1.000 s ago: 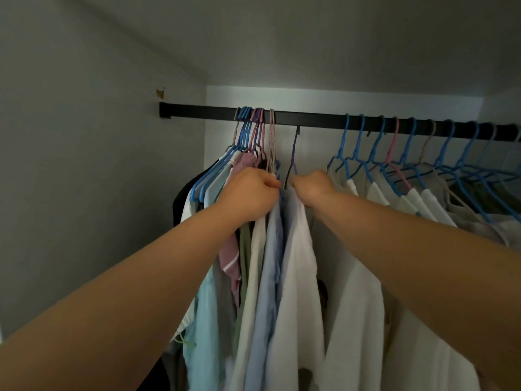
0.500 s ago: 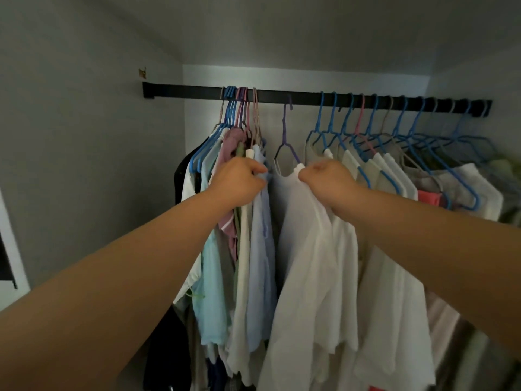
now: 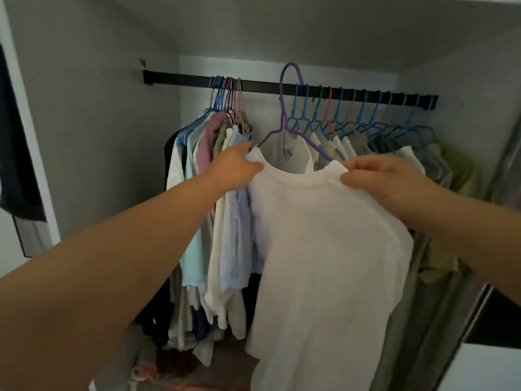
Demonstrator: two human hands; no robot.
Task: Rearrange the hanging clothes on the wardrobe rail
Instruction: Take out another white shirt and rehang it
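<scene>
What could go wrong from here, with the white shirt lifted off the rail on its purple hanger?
1. Both hands, left hand and right hand, pinch only the white shirt at its shoulders, not the purple hanger, so the hanger may slip out.
2. Its raised hook sits near the blue hangers on the rail and could snag one.

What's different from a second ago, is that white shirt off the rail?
Yes: the white shirt on its purple hanger has been lifted off the rail, hook now above it. The left hand and right hand grip its shoulders. Both hanging bunches stayed put.
</scene>
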